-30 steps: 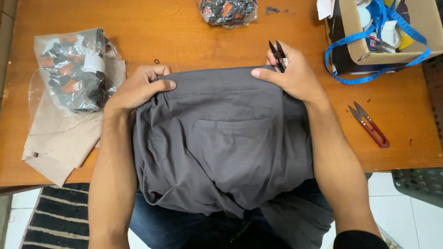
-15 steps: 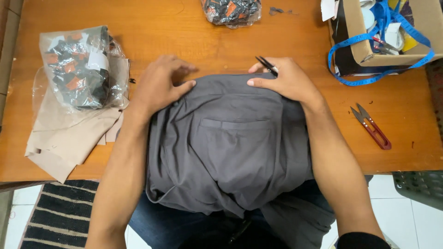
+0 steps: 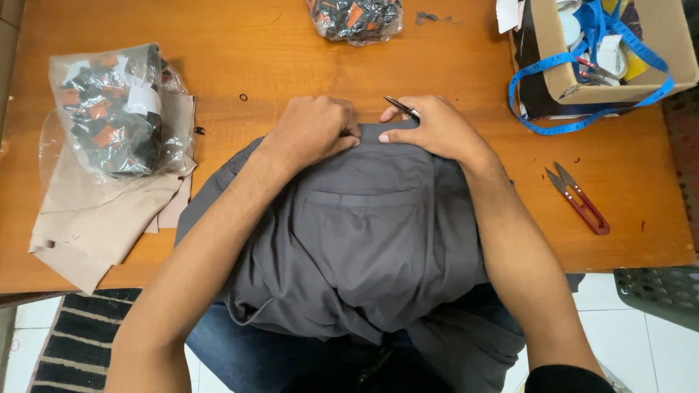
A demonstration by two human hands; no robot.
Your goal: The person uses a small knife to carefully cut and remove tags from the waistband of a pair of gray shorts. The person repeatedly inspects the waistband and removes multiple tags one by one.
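Orange wooden table (image 3: 218,44); white tiled floor (image 3: 655,342); striped mat (image 3: 80,331); perhaps a grey crate (image 3: 659,291).

Both hands, left hand (image 3: 314,131) and right hand (image 3: 429,131), slid together (nearly touching) along the grey trousers' (image 3: 364,240) waistband.

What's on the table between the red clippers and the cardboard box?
In the head view, only a blue measuring tape hanging off the cardboard box, then bare table before the red clippers.

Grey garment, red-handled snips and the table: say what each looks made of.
Grey garment: looks like woven cloth with a matte finish; it folds and creases softly under the left hand and right hand.
Red-handled snips: probably steel blades with coated or plastic red handles.
Table: wood or wood veneer with visible grain and a slight sheen.
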